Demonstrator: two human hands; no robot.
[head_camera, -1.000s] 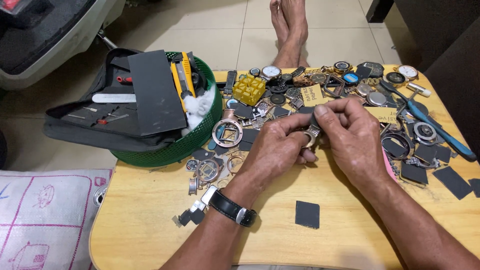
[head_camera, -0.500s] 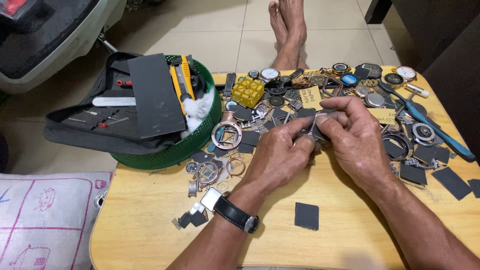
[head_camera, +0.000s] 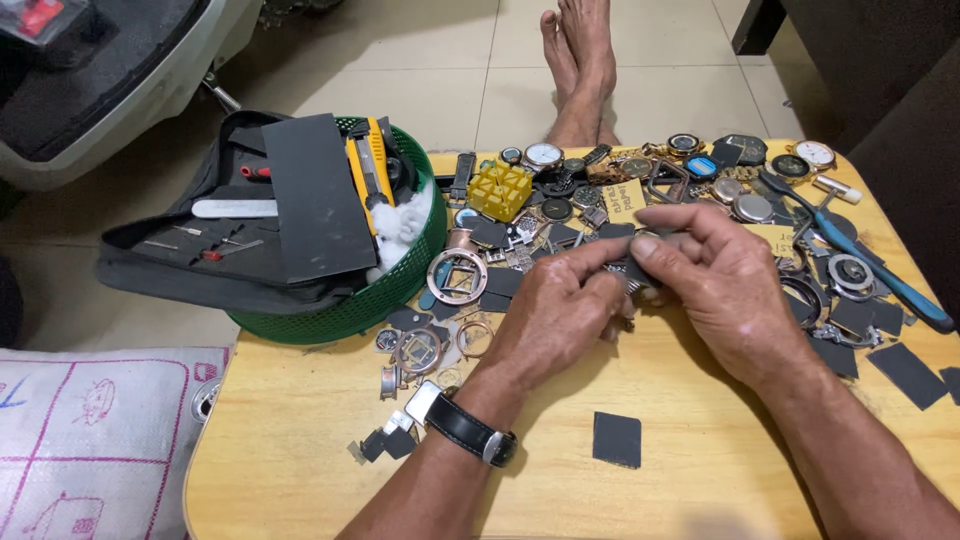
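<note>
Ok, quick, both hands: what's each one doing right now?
Left hand: closed, pinching a small dark watch part.
Right hand: closed, pinching the same part.

— Bright enough in here? 
— Plenty; soft, even light from above, so the hands (head_camera: 640, 290) throw only faint shadows on the worktop (head_camera: 700, 480).
— Any glare?
— Small glints on the metal watch cases (head_camera: 752, 207), a sheen on the floor tiles (head_camera: 440, 60). Sharp mid-frame, edges stretched a little, far right corner dark
</note>
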